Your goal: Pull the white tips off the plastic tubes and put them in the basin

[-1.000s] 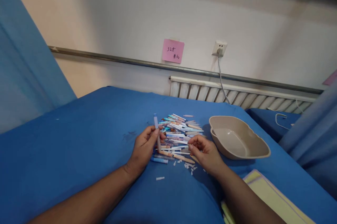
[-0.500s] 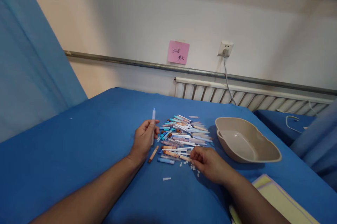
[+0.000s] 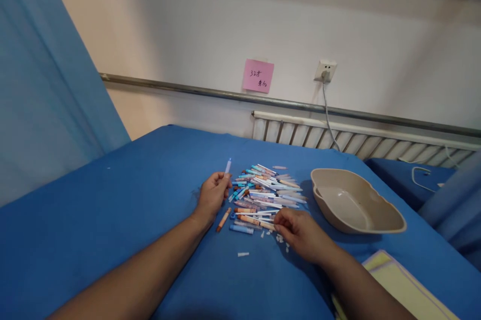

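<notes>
My left hand point(image 3: 212, 194) is closed around a pale blue pen barrel point(image 3: 227, 167), which stands up from the fingers, leaning slightly right. Beside it lies a heap of pen parts point(image 3: 259, 180), with white tubes, clear barrels and teal, brown and orange pieces. At the heap's near right edge my right hand point(image 3: 298, 232) has thumb and fingers pinched together. They touch the end of a cream-coloured piece point(image 3: 266, 225); what is between the fingertips is hidden. An orange pen barrel with a brown end point(image 3: 223, 220) and a blue barrel point(image 3: 241, 229) lie near the left hand.
Small white tips point(image 3: 279, 239) are scattered by my right hand, and a white piece point(image 3: 243, 254) lies closer to me. A beige basin point(image 3: 353, 200) stands right of the heap, with yellow cloth point(image 3: 398, 282) before it. The blue sheet point(image 3: 124, 200) covers the surface.
My left hand has shifted a little right and the pale blue pen barrel now leans more to the right. The right hand stays at the same edge of the heap. The view has turned slightly.
</notes>
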A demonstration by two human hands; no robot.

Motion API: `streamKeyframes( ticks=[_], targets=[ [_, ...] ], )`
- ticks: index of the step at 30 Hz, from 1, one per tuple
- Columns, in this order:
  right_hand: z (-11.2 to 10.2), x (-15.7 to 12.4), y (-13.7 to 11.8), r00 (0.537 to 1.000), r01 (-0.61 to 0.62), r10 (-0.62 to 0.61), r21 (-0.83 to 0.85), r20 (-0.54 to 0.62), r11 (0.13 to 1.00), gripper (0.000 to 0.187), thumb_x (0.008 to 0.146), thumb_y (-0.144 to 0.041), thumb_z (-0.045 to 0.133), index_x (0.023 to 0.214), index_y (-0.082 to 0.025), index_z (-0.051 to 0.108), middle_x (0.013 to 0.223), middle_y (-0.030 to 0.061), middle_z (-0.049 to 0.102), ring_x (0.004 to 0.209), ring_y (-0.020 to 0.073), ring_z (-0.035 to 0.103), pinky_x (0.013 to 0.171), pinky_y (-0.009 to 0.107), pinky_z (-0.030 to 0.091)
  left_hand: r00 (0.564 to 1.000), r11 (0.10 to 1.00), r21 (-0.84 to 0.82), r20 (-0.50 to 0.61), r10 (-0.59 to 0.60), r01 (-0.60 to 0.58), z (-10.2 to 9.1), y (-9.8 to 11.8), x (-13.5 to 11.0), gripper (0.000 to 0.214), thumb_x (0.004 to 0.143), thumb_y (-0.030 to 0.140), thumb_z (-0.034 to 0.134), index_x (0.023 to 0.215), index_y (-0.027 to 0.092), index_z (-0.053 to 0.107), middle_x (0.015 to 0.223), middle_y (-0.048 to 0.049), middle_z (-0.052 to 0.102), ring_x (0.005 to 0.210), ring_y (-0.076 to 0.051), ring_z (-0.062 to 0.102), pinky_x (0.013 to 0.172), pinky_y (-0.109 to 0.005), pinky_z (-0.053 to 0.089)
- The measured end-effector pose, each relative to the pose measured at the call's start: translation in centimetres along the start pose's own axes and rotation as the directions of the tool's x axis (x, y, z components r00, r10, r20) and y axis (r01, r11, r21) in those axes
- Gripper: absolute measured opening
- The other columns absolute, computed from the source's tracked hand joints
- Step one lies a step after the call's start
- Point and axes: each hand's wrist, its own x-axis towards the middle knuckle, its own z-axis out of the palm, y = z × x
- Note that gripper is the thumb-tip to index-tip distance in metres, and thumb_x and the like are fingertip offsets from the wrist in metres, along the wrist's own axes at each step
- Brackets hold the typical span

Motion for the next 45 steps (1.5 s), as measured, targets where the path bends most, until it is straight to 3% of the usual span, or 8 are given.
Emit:
streamKeyframes(
  ticks=[4,9,16,24,28,34,40,45],
  targets=[
    [-0.2,-0.1,0.0,0.999,0.037,-0.037,-0.033,-0.003,0.999,0.009,0.082,-0.018,0.049,0.075,-0.02,0.055,0.065,-0.0024,0.055,0.059,0.011,0.049,0.054,0.021,0.033,1.0,1.0,0.001,0.025,0.004,-0.004,0.3,-0.2,-0.3,0.032,0.071,0.047,0.058,0.078,0.016,0.056,0.055,0.0063,0.052,0.038,-0.005,0.039,0.038,-0.017,0.028],
    [0.0,-0.4,-1.4,0.991,0.123,-0.12,-0.05,0.051,0.991,0.011,0.083,-0.016,0.05,0.086,-0.022,0.059,0.081,0.0011,0.062,0.074,0.0141,0.056,0.066,0.023,0.04,0.999,1.0,0.006,0.052,0.013,-0.013,0.7,-0.5,-0.5,0.032,0.071,0.048,0.059,0.074,0.016,0.055,0.057,0.0059,0.054,0.04,-0.005,0.041,0.041,-0.017,0.032],
    [2.2,-0.5,-4.9,0.945,0.308,-0.287,-0.127,0.157,0.943,0.021,0.088,-0.018,0.046,0.106,-0.023,0.057,0.101,0.0048,0.062,0.091,0.0168,0.056,0.08,0.026,0.041,0.995,0.999,0.015,0.096,0.029,-0.03,1.1,-0.3,-1.0,0.033,0.072,0.048,0.061,0.076,0.015,0.055,0.059,0.0047,0.055,0.043,-0.006,0.043,0.041,-0.016,0.033],
    [4.4,0.0,-5.3,0.919,0.363,-0.242,-0.428,0.312,0.828,0.016,0.086,-0.015,0.047,0.093,-0.02,0.06,0.091,0.0039,0.06,0.084,0.0182,0.053,0.072,0.027,0.041,0.972,0.999,-0.005,0.234,0.032,-0.031,1.6,-1.0,-2.0,0.034,0.076,0.048,0.06,0.083,0.015,0.056,0.059,0.0045,0.053,0.041,-0.005,0.042,0.04,-0.015,0.033],
    [3.9,-0.2,-5.4,0.915,0.36,-0.217,-0.45,0.339,0.817,0.014,0.085,-0.014,0.047,0.089,-0.018,0.06,0.089,0.0048,0.061,0.084,0.0185,0.054,0.074,0.028,0.041,0.958,0.998,0.042,0.284,0.037,-0.051,1.6,-0.9,-2.5,0.031,0.078,0.045,0.058,0.084,0.015,0.056,0.06,0.0044,0.054,0.046,-0.006,0.046,0.044,-0.016,0.038],
    [3.6,-0.3,-6.2,0.936,0.304,-0.21,-0.349,0.281,0.886,0.02,0.085,-0.034,0.055,0.101,-0.022,0.057,0.097,0.0027,0.06,0.09,0.0185,0.054,0.077,0.027,0.041,0.943,0.994,0.083,0.332,0.036,-0.068,1.8,-0.4,-2.8,0.029,0.079,0.043,0.058,0.085,0.015,0.056,0.06,0.0044,0.055,0.048,-0.007,0.049,0.046,-0.017,0.039],
    [4.2,-0.5,-5.9,0.888,0.436,-0.302,-0.423,0.347,0.794,0.015,0.088,-0.02,0.044,0.084,-0.018,0.059,0.085,0.0033,0.06,0.077,0.0169,0.053,0.067,0.027,0.04,0.914,0.998,0.061,0.406,0.004,-0.031,1.9,-0.3,-2.9,0.033,0.082,0.047,0.052,0.086,0.014,0.057,0.065,0.0019,0.058,0.047,-0.007,0.048,0.044,-0.018,0.041],
    [4.4,-0.5,-5.8,0.889,0.436,-0.315,-0.407,0.333,0.803,0.014,0.086,-0.02,0.045,0.086,-0.016,0.058,0.085,0.0055,0.061,0.077,0.0181,0.054,0.069,0.028,0.041,0.888,0.998,0.053,0.46,0.001,-0.029,1.7,-0.4,-2.8,0.033,0.083,0.047,0.051,0.085,0.015,0.057,0.069,0.0008,0.06,0.05,-0.008,0.05,0.046,-0.018,0.043]
  ],
)
